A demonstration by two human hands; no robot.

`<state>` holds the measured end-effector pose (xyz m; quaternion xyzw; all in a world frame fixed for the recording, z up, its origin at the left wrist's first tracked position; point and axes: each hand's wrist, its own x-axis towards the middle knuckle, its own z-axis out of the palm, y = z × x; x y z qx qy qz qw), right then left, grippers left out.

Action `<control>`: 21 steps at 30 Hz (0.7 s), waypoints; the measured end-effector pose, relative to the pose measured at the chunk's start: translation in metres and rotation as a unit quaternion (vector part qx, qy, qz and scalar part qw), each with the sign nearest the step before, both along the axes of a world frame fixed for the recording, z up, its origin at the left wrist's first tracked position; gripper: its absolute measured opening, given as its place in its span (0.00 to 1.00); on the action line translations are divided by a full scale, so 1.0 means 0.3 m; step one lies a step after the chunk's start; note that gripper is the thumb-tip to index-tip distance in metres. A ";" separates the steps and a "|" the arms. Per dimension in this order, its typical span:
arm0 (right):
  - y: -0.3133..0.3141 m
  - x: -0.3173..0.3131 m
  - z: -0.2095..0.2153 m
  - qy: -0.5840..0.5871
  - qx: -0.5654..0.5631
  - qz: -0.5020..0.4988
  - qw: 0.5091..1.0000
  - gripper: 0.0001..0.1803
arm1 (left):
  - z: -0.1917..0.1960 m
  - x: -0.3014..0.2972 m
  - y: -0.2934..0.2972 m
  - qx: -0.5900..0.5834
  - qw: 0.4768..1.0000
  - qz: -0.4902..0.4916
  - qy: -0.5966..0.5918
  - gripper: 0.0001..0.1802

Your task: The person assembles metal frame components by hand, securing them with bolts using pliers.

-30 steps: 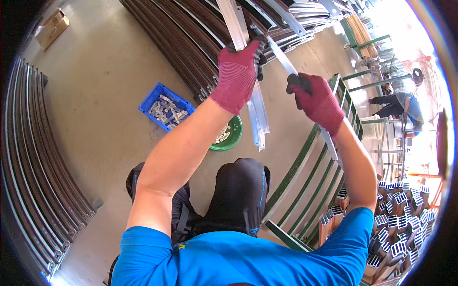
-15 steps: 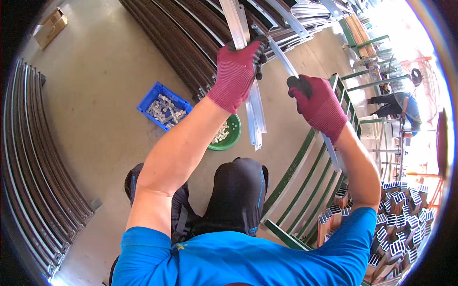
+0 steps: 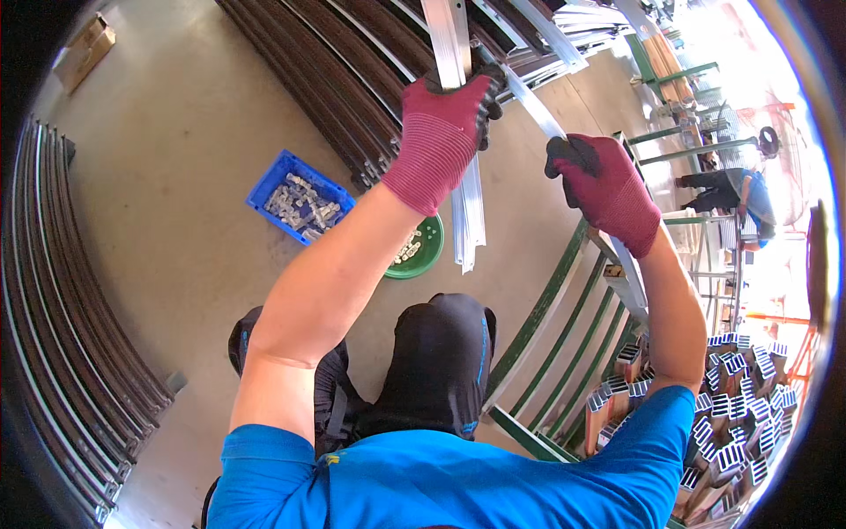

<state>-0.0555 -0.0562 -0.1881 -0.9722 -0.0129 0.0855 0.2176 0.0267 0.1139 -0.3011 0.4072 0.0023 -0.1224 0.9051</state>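
My left hand (image 3: pixel 448 132), in a maroon glove with black fingers, is wrapped round a small bundle of long silver metal strips (image 3: pixel 469 216). Their lower ends hang over the floor in front of my knees, and their upper ends run out past the top of the view. To its right, my right hand (image 3: pixel 604 181), gloved the same way, is closed on another silver metal strip (image 3: pixel 535 104). That strip slants from the stack at the top down past my right wrist, partly hidden by the glove.
A blue crate (image 3: pixel 286 167) of small metal parts and a green bowl (image 3: pixel 432 251) stand on the floor. Dark metal profiles (image 3: pixel 317 79) lie ahead, more (image 3: pixel 62 309) at left. A green rack (image 3: pixel 542 353) and stacked profile pieces (image 3: pixel 731 406) are at right; a person (image 3: pixel 749 198) works beyond.
My right hand has moved a little to the right with its strip. The strips in my left hand have shifted slightly, their lower ends now a little further left.
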 end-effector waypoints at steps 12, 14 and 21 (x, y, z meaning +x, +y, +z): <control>0.002 -0.029 -0.101 -0.125 -0.005 0.050 0.991 0.13 | -0.015 -0.011 -0.011 0.001 1.000 0.018 0.003 0.11; 0.099 -0.013 -0.075 0.019 0.109 -0.085 0.990 0.16 | -0.016 0.001 -0.011 -0.036 0.999 0.030 0.000 0.11; 0.100 0.136 -0.036 0.031 0.132 -0.065 0.989 0.17 | -0.002 0.011 0.001 0.013 1.000 0.004 0.012 0.11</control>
